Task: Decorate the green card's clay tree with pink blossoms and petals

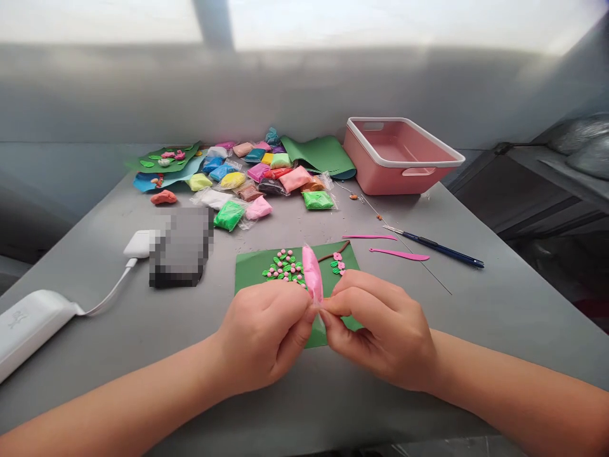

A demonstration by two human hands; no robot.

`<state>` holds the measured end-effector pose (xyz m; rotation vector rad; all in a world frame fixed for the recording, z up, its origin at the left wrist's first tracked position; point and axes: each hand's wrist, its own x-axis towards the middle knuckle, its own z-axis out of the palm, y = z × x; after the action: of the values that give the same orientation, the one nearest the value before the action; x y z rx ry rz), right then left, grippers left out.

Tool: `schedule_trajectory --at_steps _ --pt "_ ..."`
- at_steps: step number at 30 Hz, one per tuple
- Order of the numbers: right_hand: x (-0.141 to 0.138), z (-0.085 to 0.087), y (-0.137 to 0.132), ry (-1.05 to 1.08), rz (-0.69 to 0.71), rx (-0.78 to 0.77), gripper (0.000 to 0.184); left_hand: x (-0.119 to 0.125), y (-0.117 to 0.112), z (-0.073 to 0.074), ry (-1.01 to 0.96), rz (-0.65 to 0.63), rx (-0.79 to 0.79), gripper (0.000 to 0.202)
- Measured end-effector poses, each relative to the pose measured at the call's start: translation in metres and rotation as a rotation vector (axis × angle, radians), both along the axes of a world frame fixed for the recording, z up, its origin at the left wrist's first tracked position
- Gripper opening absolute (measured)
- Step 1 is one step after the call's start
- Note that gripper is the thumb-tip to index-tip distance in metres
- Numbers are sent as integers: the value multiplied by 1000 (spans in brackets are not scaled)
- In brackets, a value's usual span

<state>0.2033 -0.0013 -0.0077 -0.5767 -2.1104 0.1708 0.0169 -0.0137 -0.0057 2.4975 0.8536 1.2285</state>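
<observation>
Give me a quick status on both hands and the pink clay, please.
Left hand and right hand pinch pink clay packet, upright. Green card with clay flowers beneath. Nothing blocking.

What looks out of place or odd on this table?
Little stands out. One reddish clay lump lies bare on the table, apart from the bagged clay packets. The grey block is pixelated. The left hand and right hand pinch a pink clay bag.

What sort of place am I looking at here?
Probably a craft table for modelling clay. Small bags of coloured clay lie at the back, a green card carries clay flowers and leaves, and pink sculpting tools lie beside it. The left hand and right hand pinch a pink clay bag.
</observation>
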Motion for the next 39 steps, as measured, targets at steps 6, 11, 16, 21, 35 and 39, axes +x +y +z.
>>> schedule_trajectory --at_steps 6,11,16,21,35,39 --pt "3 8 -1 15 -104 46 25 2 -2 2 21 58 33 28" --pt "8 14 5 55 -102 -17 23 -4 5 0 73 132 230 10" --pt "8 12 6 58 93 -125 20 -11 14 -4 225 320 448 53" --pt "5 10 5 53 42 -128 19 -10 12 -4 249 225 351 25" --pt "6 5 6 23 86 -283 7 -6 5 0 416 295 404 19" --pt "4 5 3 22 88 -320 9 -4 3 -1 405 268 399 19"
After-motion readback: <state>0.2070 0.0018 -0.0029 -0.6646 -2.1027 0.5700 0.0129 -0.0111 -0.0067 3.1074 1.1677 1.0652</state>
